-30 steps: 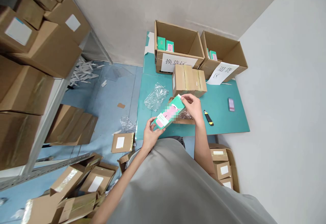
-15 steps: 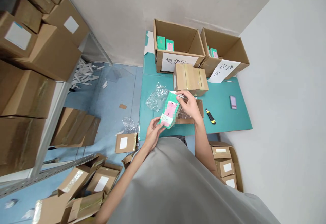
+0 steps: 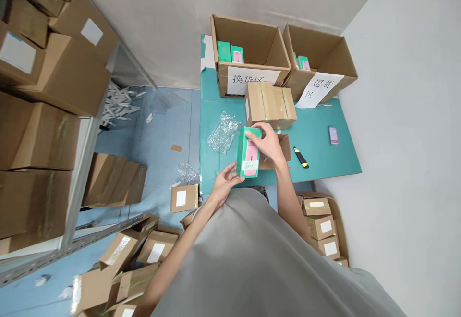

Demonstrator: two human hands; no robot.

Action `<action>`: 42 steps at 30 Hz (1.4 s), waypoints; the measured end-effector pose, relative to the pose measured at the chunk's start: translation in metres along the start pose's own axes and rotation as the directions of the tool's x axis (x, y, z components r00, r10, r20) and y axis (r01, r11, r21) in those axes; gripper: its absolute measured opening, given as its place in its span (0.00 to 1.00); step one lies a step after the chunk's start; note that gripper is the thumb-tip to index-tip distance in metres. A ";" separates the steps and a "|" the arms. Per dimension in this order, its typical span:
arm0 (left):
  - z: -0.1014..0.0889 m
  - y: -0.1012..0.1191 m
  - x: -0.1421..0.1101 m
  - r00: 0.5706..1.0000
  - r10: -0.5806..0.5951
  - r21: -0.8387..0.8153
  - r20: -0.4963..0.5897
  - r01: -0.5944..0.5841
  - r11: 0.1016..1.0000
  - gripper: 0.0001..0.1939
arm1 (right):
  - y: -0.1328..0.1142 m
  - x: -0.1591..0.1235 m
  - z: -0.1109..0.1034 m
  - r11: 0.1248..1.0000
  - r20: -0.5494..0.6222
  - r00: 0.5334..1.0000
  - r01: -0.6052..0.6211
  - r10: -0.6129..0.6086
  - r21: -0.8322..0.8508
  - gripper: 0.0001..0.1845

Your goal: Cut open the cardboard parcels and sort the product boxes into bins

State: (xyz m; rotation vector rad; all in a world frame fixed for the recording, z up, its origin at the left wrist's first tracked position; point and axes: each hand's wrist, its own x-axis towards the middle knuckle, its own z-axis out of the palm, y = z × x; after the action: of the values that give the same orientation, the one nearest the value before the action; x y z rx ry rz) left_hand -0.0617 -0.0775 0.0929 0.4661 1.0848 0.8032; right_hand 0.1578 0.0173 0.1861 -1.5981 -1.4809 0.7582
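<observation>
Your right hand (image 3: 269,145) clamps the upper end of the green-and-pink rectangular cardboard carton (image 3: 247,157), while your left hand (image 3: 224,183) grips its lower corner. It sits between them, over the teal tabletop (image 3: 319,132).

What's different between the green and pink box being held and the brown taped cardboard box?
The green and pink rectangular box has a colourful printed front; the brown taped cardboard box has shiny tape strips. The left hand and right hand hold the printed box, while the taped box sits on the teal table. Both are box-shaped.
</observation>
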 end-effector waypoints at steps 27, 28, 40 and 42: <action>0.014 0.000 -0.011 0.981 0.153 -0.019 -0.115 -0.157 0.987 0.42 | -0.016 -0.010 0.013 0.993 -0.031 0.993 -0.117 0.117 0.000 0.26; 0.014 0.001 -0.012 0.988 0.126 -0.061 -0.095 -0.132 0.989 0.39 | -0.017 -0.011 0.014 0.996 -0.044 0.995 -0.093 0.093 -0.004 0.25; 0.008 0.003 -0.013 0.992 -0.072 -0.260 0.099 0.096 0.961 0.26 | 0.000 -0.009 0.006 0.982 0.043 0.999 -0.028 0.020 0.189 0.16; 0.008 0.001 -0.013 0.995 -0.051 -0.237 0.085 0.070 0.969 0.28 | 0.001 -0.009 0.003 0.985 0.048 0.999 -0.030 0.022 0.172 0.14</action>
State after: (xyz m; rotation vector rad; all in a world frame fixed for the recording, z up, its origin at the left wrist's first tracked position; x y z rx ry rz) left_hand -0.0579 -0.0864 0.1048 0.2570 0.9111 0.8426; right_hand 0.1548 0.0093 0.1835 -1.4808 -1.3890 0.9183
